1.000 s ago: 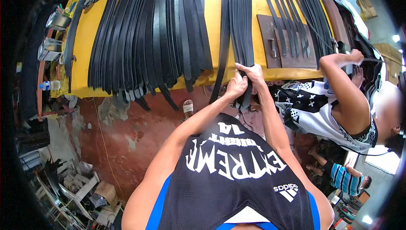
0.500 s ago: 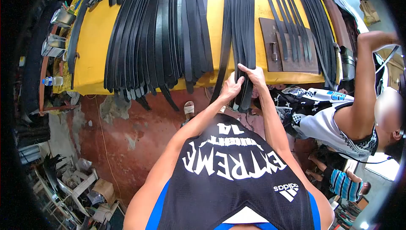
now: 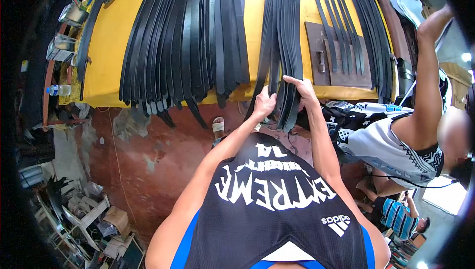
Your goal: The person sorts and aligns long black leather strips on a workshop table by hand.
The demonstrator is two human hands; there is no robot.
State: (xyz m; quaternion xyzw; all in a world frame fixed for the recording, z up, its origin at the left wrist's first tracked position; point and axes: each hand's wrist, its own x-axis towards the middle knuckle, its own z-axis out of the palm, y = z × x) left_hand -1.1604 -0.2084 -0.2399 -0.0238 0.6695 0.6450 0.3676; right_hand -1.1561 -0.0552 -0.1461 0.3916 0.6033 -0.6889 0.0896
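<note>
Long black straps [image 3: 287,36], leather-like and flat, hang in a narrow bundle over the front edge of a yellow-covered table [image 3: 106,46]. My right hand [image 3: 303,90] grips this bundle from its right side near the lower ends, thumb lying across the top. Just to the left, my left hand [image 3: 265,102] is closed around the edge of a strap split off from the bundle, its fingers partly hidden. A gap now shows between the two hands.
A wide row of black straps [image 3: 183,41] covers the table's left part. Brown boards [image 3: 316,61] with thin strips lie to the right. Another person [image 3: 396,135] stands close on my right, one arm raised; someone in a striped shirt [image 3: 396,214] is farther back. A water bottle [image 3: 59,90] is at left.
My hands have moved apart: the left slid slightly left with a strap, the right shifted a little right with the bundle. The neighbouring person's raised arm moved.
</note>
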